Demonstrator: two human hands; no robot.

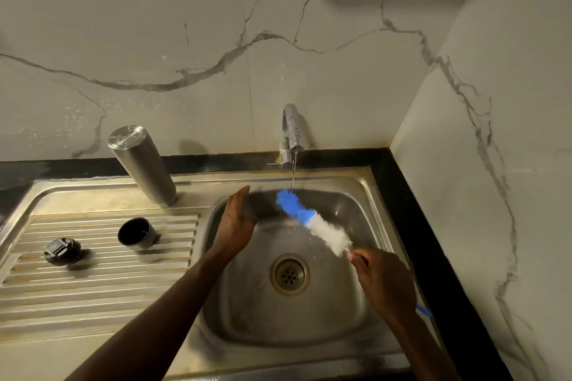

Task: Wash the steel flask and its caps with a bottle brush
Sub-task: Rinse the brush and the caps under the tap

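Your left forearm reaches in from the lower edge, and your left hand [236, 219] hangs over the sink [368, 195] basin with fingers straight, grasping nothing. Behind the drainboard [93, 281] the steel flask [142, 164] stands upside down, mouth on the steel, leaning slightly. Your right hand [383, 281] grips the bottle brush [312, 221] by its handle — the blue tip sits under the thin stream from the tap [291, 133], the white bristles nearer your fingers. On the drainboard ridges lie both caps, well apart from the flask — the steel cup cap [136, 233] open side up, and the smaller black inner cap [62, 251] to its left.
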